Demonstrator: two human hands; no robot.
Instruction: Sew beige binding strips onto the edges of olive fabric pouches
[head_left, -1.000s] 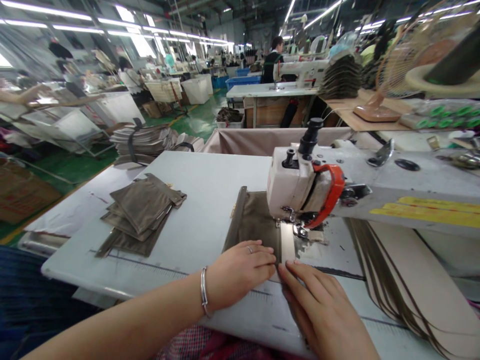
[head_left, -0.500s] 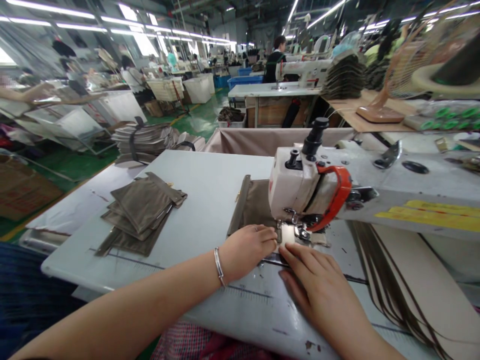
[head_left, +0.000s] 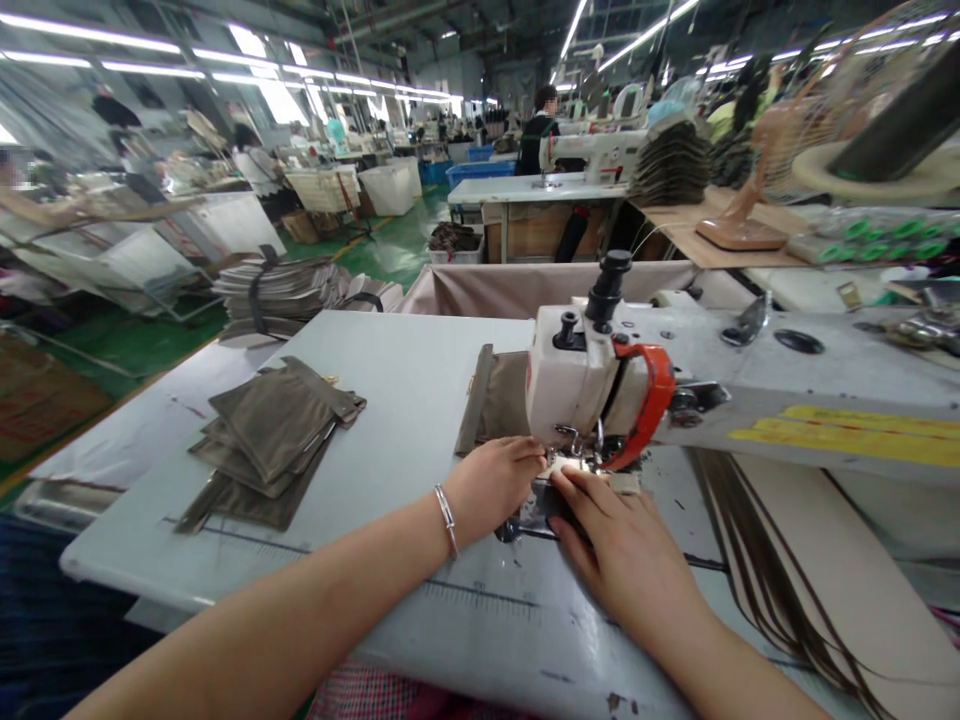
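Note:
A brown fabric panel lies on the machine bed, its near right part running under the head of a white sewing machine. Along its left edge runs a folded band. My left hand is closed at the panel's near edge, fingertips pinched together just left of the presser foot. A small cream piece shows at the needle area. My right hand rests with fingers stretched out over the near side of that piece, thumb apart on the bed. The fingertips of both hands nearly meet, hiding the stitched edge.
A stack of brown fabric pieces lies on the white tabletop at left. Long pale panels with brown edges hang at right. Behind stand bundled stacks, a fan and a person at another machine.
The brown panel has slid slightly away from me under the machine head. Both hands have moved forward with it, and less of the cream piece shows. The view has shifted a little.

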